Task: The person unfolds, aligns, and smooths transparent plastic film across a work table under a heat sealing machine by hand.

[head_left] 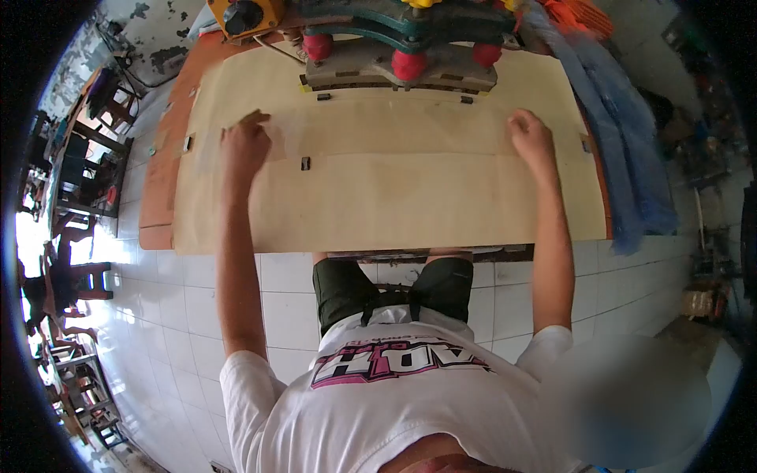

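A thin see-through plastic sheet stretches between my hands over the pale board; its front edge shows as a faint line. My left hand is closed at the sheet's left end, fingers bent inward. At the right end my right hand is curled like a fist, and the sheet's corner in it is hard to see. Beyond the sheet stands a press head with a green frame and red knobs. Small dark blocks lie on the board, one near my left hand and another by the press.
An orange-brown tabletop shows at the board's left side. Blue plastic wrap hangs over the right edge. At the back left is a yellow box with a black dial. Wooden benches stand far left on the tiled floor.
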`<state>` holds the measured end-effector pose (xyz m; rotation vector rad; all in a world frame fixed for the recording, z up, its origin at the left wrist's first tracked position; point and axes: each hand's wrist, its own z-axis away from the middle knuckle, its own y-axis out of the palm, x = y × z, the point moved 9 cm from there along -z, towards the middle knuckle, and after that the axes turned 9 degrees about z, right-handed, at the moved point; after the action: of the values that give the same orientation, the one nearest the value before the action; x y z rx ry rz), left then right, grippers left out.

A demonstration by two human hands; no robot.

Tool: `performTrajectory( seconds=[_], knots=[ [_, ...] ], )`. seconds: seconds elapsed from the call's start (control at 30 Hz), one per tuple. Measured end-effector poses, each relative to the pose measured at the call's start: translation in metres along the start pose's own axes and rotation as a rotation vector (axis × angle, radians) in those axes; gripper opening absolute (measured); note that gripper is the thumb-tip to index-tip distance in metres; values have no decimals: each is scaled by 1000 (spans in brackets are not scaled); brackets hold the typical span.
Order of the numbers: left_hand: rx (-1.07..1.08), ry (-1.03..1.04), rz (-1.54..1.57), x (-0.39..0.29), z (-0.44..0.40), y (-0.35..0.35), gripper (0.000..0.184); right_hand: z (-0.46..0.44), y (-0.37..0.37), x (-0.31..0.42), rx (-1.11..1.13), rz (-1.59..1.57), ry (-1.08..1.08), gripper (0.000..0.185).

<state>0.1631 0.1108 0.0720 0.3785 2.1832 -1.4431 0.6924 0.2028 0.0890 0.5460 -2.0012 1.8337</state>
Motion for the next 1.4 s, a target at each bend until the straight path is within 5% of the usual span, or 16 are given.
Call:
performTrajectory(
  seconds=[0.07, 0.2, 0.27, 0.37, 0.9, 0.97, 1.4],
  knots=[
    [102, -131, -26, 27, -34, -1, 38, -32, -18, -27, -118, 317, 28, 45],
    [148, -190, 27, 59, -90, 35, 49, -74, -7, -42, 11, 114, -55, 57],
    [96, -122, -93, 90, -100, 79, 51, -76, 7, -44, 16, 307, -32, 60],
    [13, -228, -298, 31, -79, 52, 55, -79, 22, -42, 79, 554, 89, 65],
    [8, -207, -279, 34, -83, 53, 55, -67, 22, -47, -29, 640, 76, 66],
    [-33, -90, -486, 36, -84, 59, 53, -70, 23, -48, -21, 627, 57, 65],
    [-18, -65, -313, -9, -71, 63, 56, -76, 23, -39, -41, 661, 8, 62]
  ],
)
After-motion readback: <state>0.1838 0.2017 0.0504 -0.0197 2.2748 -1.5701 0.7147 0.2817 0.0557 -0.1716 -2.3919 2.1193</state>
